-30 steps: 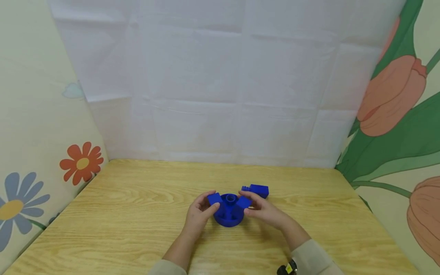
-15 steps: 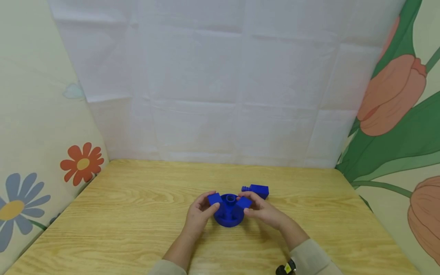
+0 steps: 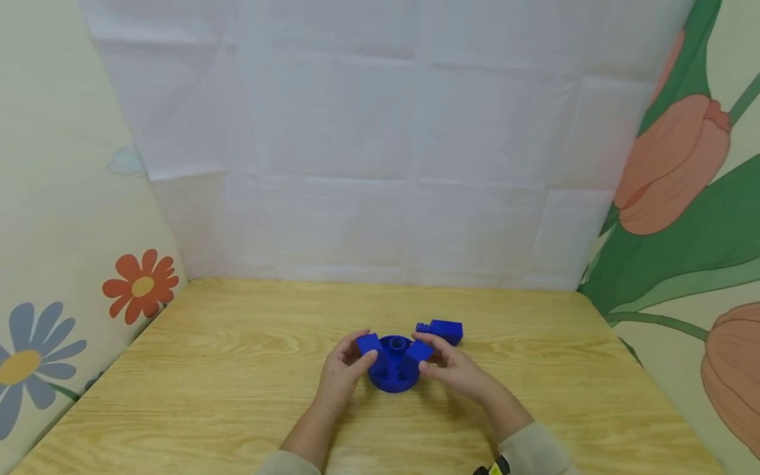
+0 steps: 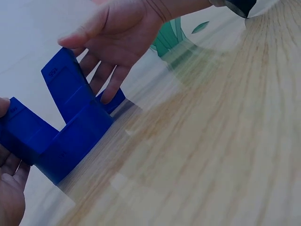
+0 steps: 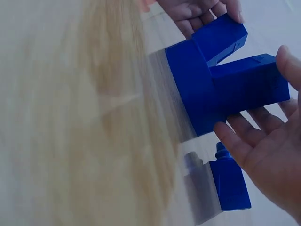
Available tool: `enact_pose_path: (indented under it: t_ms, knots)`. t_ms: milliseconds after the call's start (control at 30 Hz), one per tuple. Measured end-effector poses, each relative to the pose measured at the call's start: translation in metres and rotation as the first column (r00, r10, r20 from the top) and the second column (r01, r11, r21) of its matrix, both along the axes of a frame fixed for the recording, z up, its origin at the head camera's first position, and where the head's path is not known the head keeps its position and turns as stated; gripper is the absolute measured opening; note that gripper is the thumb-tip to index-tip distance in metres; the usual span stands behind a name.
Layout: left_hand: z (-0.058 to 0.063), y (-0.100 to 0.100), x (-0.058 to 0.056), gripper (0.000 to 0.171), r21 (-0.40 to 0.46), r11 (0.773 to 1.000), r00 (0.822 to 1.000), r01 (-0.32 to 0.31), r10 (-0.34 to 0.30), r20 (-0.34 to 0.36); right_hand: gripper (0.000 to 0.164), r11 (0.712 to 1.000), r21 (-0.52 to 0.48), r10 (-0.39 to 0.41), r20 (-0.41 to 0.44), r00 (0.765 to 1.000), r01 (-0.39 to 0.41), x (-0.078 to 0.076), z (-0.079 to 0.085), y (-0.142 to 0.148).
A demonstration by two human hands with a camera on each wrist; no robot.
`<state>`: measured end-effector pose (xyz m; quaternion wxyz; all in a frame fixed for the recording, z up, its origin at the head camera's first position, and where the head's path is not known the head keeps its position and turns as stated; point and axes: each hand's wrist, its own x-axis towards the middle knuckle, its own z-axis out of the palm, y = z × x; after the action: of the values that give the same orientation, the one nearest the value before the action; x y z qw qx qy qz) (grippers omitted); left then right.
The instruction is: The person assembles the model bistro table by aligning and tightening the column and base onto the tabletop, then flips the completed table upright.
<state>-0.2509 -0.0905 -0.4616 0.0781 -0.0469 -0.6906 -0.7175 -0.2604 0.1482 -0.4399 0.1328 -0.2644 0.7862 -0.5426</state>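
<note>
A blue round base (image 3: 394, 382) with a short hollow tube in its middle sits on the table in the head view. Two blue rectangular blocks stand in it, leaning outward from each other. My left hand (image 3: 342, 373) holds the left block (image 3: 369, 343) between thumb and fingers. The right block (image 3: 420, 351) is pinched by my right hand (image 3: 463, 375), thumb near its top end and fingers along its outer side, as the right wrist view shows. Their lower ends are hidden inside the base. Behind my right hand lies another blue block (image 5: 231, 183) with a ridged peg at one end.
The wood-grain table (image 3: 249, 369) spreads around the parts. A white cloth (image 3: 332, 165) hangs at its back edge, and flower-printed panels (image 3: 59, 198) stand at both sides. A dark band with a yellow mark (image 3: 495, 467) shows beside the right sleeve.
</note>
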Motion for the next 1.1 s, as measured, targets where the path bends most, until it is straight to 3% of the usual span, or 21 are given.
enact_pose_path:
  t_ms: [200, 433, 800, 967, 1100]
  knots:
    - [0.002, 0.001, -0.004, 0.05, -0.019, 0.998, 0.998, -0.064, 0.064, 0.004, 0.066, 0.998, -0.052, -0.036, -0.001, 0.999, 0.036, 0.007, -0.003, -0.006]
    - [0.001, -0.004, -0.01, 0.047, -0.062, 0.99, 0.992, -0.128, 0.128, -0.01, 0.065, 0.994, -0.101, -0.032, 0.06, 0.998, 0.038, 0.015, -0.008, -0.016]
    - [0.002, -0.006, -0.022, 0.042, -0.089, 0.987, 0.991, -0.135, 0.133, -0.03, 0.065, 0.99, -0.139, -0.031, 0.052, 0.998, 0.038, 0.018, -0.011, -0.023]
    - [0.003, -0.002, -0.015, 0.044, -0.039, 0.978, 0.977, -0.206, 0.204, -0.063, 0.063, 0.966, -0.19, -0.165, 0.081, 0.983, 0.177, 0.012, -0.006, -0.011]
    - [0.007, 0.007, -0.005, 0.04, 0.015, 0.957, 0.945, -0.288, 0.287, -0.159, 0.059, 0.915, -0.213, -0.341, 0.041, 0.939, 0.341, 0.003, -0.003, 0.001]
